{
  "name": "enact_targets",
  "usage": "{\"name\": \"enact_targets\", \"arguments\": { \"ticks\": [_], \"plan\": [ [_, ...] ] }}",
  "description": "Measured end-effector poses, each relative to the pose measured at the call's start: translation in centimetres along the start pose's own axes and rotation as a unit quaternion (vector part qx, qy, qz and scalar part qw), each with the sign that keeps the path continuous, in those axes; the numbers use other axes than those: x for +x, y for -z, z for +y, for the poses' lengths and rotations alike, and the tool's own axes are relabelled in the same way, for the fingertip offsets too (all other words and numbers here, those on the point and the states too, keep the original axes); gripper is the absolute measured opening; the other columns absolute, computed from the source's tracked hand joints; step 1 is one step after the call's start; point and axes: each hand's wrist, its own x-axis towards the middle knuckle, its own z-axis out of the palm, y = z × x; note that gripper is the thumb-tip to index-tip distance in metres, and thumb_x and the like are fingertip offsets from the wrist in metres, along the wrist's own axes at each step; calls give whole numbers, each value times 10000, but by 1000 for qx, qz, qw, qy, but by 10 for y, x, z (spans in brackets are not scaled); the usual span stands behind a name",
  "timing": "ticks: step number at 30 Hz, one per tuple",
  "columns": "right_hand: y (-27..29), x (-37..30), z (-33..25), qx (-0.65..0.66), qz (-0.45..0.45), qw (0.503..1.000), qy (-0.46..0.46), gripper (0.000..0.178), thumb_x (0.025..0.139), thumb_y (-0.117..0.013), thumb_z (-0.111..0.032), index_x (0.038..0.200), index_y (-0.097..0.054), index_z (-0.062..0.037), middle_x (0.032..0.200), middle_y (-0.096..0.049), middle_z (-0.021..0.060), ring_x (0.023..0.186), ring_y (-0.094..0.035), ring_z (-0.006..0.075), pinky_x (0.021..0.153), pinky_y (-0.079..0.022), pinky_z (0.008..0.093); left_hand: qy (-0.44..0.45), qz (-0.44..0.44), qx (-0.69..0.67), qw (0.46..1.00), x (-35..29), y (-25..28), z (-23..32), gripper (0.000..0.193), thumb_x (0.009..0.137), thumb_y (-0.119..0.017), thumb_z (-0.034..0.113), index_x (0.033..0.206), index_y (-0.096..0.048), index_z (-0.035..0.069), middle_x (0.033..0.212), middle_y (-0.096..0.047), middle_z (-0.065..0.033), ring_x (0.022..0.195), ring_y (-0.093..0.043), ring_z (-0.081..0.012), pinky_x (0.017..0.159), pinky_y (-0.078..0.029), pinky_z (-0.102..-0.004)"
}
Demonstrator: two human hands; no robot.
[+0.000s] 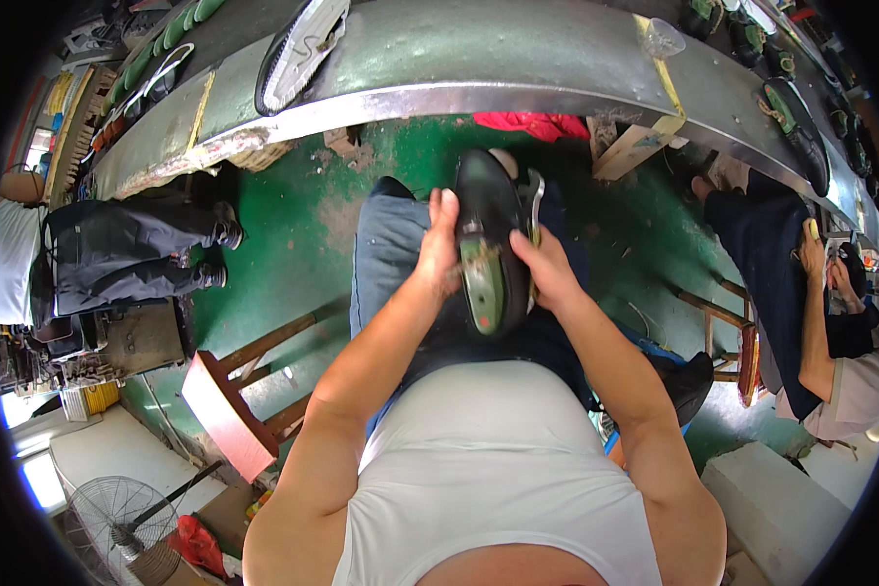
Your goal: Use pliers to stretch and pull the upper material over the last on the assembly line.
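Observation:
Above my lap is a black shoe (486,193) on a green last (482,283), its toe pointing away from me. My left hand (440,242) grips the shoe along its left side, with the fingers partly hidden. My right hand (547,268) is closed at the other side, its thumb against the shoe's edge. A metal hand tool (536,195) with a curved, hooked head and a yellowish part lies along the shoe's right side, held in the right hand. How the right fingers wrap its handle is hidden.
A metal-topped bench (479,59) curves across the front, bearing a black shoe upper (303,54) and another shoe (796,132) at right. A wooden stool (239,405) stands left, a fan (122,532) lower left. People sit on both sides; red cloth (532,125) lies beneath the bench.

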Motion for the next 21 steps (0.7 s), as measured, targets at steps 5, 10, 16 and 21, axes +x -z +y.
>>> {"name": "enact_targets", "arguments": {
  "ticks": [5, 10, 16, 21],
  "plan": [
    [-11, 57, 15, -203, 148, 967, -35, 482, 923, -709, -324, 1157, -572, 75, 1044, -658, 124, 924, -635, 158, 791, -532, 334, -4, 58, -75, 995, -2, -1, 13, 742, 980, -388, 669, 1479, -411, 120, 1389, -550, -168, 1247, -563, -325, 1052, -471, -489],
    [10, 91, 54, -172, 119, 969, -130, 478, 928, -677, -382, 1034, -659, 84, 972, -716, 167, 873, -697, 218, 773, -548, 365, -116, 132, 82, 981, 10, 47, -31, 785, 1022, -457, 542, 1605, -85, 172, 1531, -352, -138, 1387, -379, -266, 1141, -342, -420],
    [4, 88, 76, -493, 223, 837, 77, 525, 939, -668, -368, 1188, -590, 87, 974, -706, 181, 872, -676, 223, 819, -525, 330, -12, 171, -45, 984, 22, 64, -12, 612, 965, -640, 434, 1432, -465, 79, 1192, -651, -74, 1067, -637, -191, 927, -538, -371],
    [30, 85, 78, -144, 210, 966, -33, 425, 989, -603, -350, 1193, -530, 16, 1002, -621, 127, 893, -603, 193, 795, -507, 345, 49, 95, -22, 994, 42, 66, -12, 789, 981, -604, 456, 1569, -233, 82, 1466, -485, -129, 1253, -547, -217, 974, -510, -400]
  ]
}}
